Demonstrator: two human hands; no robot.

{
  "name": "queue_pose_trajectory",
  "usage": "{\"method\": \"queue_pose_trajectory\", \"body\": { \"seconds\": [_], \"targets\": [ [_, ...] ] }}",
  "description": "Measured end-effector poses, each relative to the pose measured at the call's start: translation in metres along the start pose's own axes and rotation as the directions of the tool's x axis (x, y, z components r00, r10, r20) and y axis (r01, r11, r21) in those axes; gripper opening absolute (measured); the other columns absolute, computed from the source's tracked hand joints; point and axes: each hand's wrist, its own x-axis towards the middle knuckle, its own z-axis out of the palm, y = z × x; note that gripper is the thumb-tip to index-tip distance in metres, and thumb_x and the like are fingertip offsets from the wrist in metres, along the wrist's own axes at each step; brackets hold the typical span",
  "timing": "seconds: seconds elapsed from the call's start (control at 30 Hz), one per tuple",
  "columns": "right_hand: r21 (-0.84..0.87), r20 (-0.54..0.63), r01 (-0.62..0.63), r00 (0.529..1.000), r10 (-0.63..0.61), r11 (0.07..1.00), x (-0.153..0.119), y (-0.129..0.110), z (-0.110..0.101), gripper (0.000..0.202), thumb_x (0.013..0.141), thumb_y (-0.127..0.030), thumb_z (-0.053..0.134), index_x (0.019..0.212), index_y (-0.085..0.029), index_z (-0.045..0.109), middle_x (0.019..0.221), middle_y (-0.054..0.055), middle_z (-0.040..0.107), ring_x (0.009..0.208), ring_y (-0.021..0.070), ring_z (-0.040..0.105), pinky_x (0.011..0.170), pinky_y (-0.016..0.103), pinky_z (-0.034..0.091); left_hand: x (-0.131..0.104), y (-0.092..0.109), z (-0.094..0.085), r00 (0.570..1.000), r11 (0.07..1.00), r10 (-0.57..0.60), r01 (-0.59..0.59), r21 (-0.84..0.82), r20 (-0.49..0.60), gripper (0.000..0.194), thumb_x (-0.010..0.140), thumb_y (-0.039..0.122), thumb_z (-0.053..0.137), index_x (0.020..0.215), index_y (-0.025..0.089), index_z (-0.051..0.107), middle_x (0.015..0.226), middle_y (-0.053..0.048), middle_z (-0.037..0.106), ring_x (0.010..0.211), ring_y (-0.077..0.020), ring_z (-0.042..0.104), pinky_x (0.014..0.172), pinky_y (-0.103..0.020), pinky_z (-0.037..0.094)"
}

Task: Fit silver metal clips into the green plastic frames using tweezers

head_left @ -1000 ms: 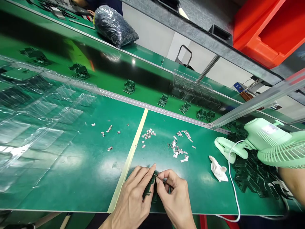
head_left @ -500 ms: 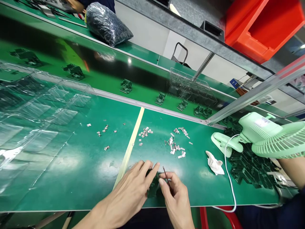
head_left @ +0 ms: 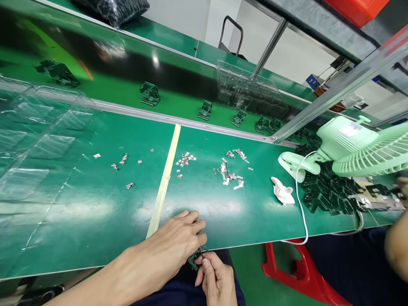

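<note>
My left hand [head_left: 180,233] is closed at the table's front edge, its curled fingers on a small dark green plastic part [head_left: 193,260]. Most of that part is hidden under the fingers. My right hand [head_left: 216,276] pinches a thin dark stick [head_left: 201,253], whose end meets the green part; the stick's tip cannot be made out. Both hands are close together, partly over my lap. Farther in on the green table [head_left: 255,221] lie small silver metal pieces: a scattered group [head_left: 225,172], a tighter pile [head_left: 185,160] and a few loose ones left of a yellow tape strip [head_left: 164,182].
Clear plastic trays [head_left: 41,140] cover the left side. A light green clip fan [head_left: 347,144] with a white cord stands right, beside a crumpled white tissue [head_left: 282,191] and a heap of dark green parts [head_left: 328,191]. More such parts [head_left: 149,93] sit on the belt behind. A co-worker's arm [head_left: 397,246] is at right.
My hands have moved down toward me with the green part, past the table's front edge. The stick's end is now at the part. The camera view has shifted; a red stool shows more.
</note>
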Motion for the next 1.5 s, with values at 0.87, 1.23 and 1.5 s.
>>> {"method": "queue_pose_trajectory", "body": {
  "seconds": [0.87,1.23,1.5],
  "targets": [
    [-0.429,0.125,0.110,0.990,-0.062,0.897,-0.005,-0.020,-0.017,0.041,0.106,-0.020,0.031,0.124,-0.018,0.068,0.064,0.000,0.060,0.055,0.0167,0.060,0.059,0.026,0.043,0.015,0.000,0.000,0.959,0.991,-0.073,0.040,0.124,0.275,0.022,0.074,0.010,0.064,0.093,0.021,0.066,0.102,-0.006,0.066,0.105,-0.0306,0.059,0.087,-0.043,0.049],
    [-0.351,0.116,0.139,0.988,-0.104,0.926,-0.001,-0.022,-0.006,0.037,0.107,-0.022,0.030,0.113,-0.021,0.067,0.061,-0.004,0.051,0.050,0.0147,0.049,0.057,0.026,0.040,0.013,-0.003,0.001,0.960,0.991,-0.080,0.048,0.122,0.267,0.024,0.075,0.005,0.061,0.093,0.022,0.063,0.104,-0.005,0.064,0.104,-0.0306,0.056,0.089,-0.046,0.048],
    [-0.347,0.112,0.072,0.993,-0.034,0.935,-0.002,-0.021,-0.006,0.040,0.109,-0.025,0.031,0.121,-0.022,0.069,0.057,-0.004,0.054,0.048,0.0148,0.053,0.059,0.025,0.043,0.021,0.002,-0.007,0.931,0.989,-0.130,0.095,0.116,0.340,0.019,0.080,0.007,0.059,0.092,0.020,0.066,0.103,-0.005,0.066,0.102,-0.0311,0.057,0.087,-0.048,0.049]
  ]
}}
